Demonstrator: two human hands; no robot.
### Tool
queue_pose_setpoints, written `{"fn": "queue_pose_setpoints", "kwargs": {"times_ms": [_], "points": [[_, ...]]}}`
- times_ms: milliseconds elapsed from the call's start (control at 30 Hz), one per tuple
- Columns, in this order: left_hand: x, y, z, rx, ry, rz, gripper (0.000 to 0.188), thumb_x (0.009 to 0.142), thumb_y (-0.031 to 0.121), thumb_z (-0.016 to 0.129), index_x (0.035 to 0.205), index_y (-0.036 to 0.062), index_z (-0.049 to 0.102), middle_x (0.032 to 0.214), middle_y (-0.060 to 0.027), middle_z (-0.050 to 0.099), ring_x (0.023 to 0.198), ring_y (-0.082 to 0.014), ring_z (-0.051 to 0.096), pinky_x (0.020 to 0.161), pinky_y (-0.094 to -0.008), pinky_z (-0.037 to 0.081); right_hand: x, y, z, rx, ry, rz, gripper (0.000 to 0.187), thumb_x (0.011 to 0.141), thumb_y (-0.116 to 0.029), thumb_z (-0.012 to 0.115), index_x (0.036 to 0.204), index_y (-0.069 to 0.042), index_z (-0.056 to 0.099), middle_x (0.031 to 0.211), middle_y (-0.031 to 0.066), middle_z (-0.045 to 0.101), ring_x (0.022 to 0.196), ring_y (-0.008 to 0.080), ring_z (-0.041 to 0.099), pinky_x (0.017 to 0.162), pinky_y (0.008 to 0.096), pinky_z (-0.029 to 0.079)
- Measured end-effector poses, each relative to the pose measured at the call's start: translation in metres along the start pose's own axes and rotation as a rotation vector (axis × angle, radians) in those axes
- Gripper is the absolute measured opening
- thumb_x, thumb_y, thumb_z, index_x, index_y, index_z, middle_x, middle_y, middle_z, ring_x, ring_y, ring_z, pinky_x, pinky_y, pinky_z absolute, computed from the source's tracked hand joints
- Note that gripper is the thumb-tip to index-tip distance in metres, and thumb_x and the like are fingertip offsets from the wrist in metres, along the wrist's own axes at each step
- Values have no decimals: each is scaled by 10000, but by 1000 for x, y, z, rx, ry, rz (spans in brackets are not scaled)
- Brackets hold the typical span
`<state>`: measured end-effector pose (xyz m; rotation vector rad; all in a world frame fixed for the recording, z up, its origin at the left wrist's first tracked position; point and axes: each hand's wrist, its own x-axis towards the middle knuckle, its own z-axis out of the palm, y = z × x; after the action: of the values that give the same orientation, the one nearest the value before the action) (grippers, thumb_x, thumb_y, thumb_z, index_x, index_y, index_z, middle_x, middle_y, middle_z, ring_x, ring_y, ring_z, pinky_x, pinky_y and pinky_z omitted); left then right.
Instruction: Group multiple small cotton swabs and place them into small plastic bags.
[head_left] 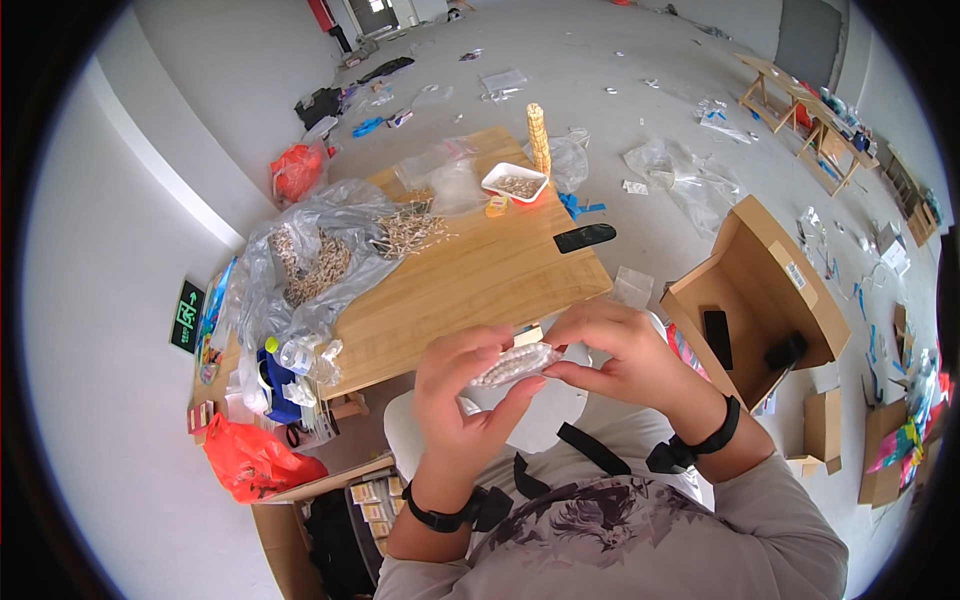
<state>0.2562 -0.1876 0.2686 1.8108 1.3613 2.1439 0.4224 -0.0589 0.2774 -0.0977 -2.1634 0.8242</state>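
A small clear plastic packet of cotton swabs point(513, 365), their white tips packed close, is held up in front of my chest over the table's near edge. My left hand point(460, 385) grips its left end between thumb and fingers. At the other end, my right hand point(618, 352) pinches the plastic near the packet's corner. Beyond, on the wooden table point(450, 290), loose swabs point(415, 230) spill from a big grey plastic bag point(262, 270). A white tray point(487, 184) with more swabs stands at the far right corner, beside a small yellow box point(496, 206).
A tall yellow stack point(539, 140) and a flat black object point(585, 237) are along the table's right side. An open cardboard box point(700, 290) stands to my right, with a black phone point(718, 340) inside. A red bag point(255, 462) lies at the near left.
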Motion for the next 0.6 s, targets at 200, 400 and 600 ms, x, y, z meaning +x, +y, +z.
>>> {"fn": "queue_pose_setpoints", "kwargs": {"times_ms": [200,400,600], "points": [[7,5,-13,280,-200,121,373,802,-32,846,1129,26,677,1127,-170,678,1002,-241,674,830,-353,559,-2,3,-1,18,-44,17,248,814,-75,855,1025,-54,726,912,62,726,822,241,713,707,346,559],[2,-3,-9,0,-42,-121,370,857,-70,792,1205,-6,686,1129,-115,694,1018,-178,685,866,-289,549,-12,9,5,391,-6,185,390,800,-30,862,1173,-64,751,938,38,731,834,165,686,765,314,553],[1,-9,-7,-279,55,-379,331,939,-58,725,1259,-38,641,1197,-98,651,1086,-136,643,929,-279,525,-11,14,4,454,-42,125,540,776,-25,882,1293,-68,732,975,42,741,861,162,676,803,320,555]]}}
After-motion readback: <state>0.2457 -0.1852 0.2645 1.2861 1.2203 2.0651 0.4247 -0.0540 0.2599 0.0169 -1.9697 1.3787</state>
